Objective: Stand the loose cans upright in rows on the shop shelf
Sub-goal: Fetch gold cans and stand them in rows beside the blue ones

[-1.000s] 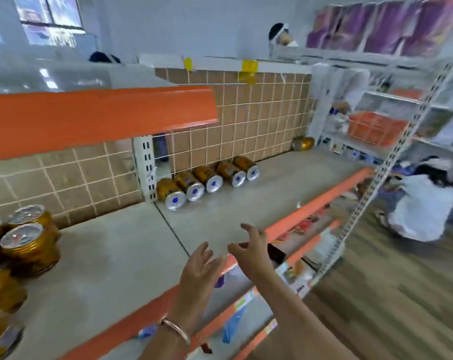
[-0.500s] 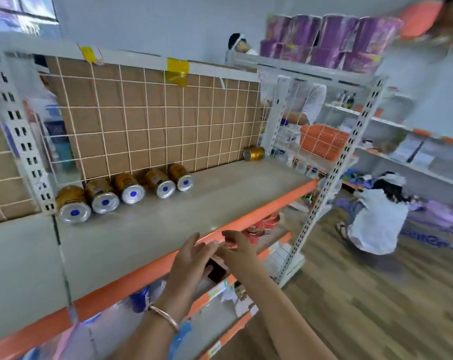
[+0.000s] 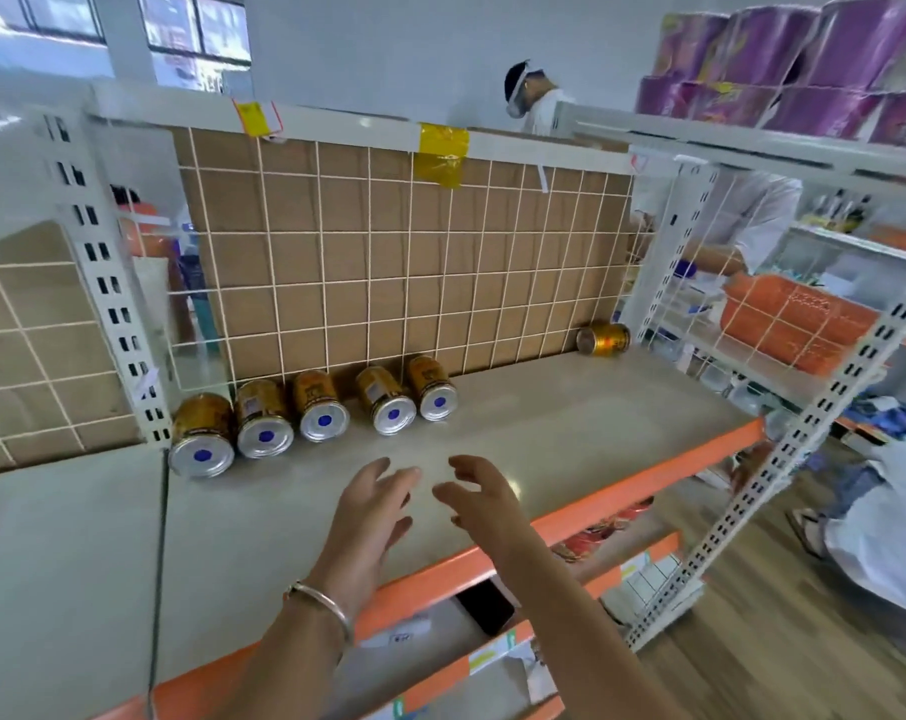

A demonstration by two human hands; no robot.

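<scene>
Here's the shelf [image 3: 570,433], grey top with an orange front edge, and both hands hover over it close to that front edge, about midway along. The left hand [image 3: 367,517] is wide open, fingers [image 3: 375,467] spread and slightly bent, nothing in it. A thin metal bracelet [image 3: 326,605] sits on that wrist. Just beside it is the right hand [image 3: 484,504], palm turned toward the left one, fingers loosely spread, also holding nothing. There is a narrow gap between the two hands, and neither one touches a can.

Now the cans. Five cans [image 3: 322,407] lie on their sides along the back edge, starting at the back left corner. Their silver ends, each with a blue dot, face the front. The three on the left lie close side by side, then after a small gap comes a pair. Their far ends point at the wire grid [image 3: 388,252] that backs the shelf, with brown cardboard [image 3: 346,210] behind it. A sixth can [image 3: 603,337] lies on its side alone in the back right corner, well apart from the row.

Yellow tape [image 3: 440,153] hangs from the top rail. Purple packs [image 3: 804,70] are stacked on the neighbouring rack, upper right.
</scene>
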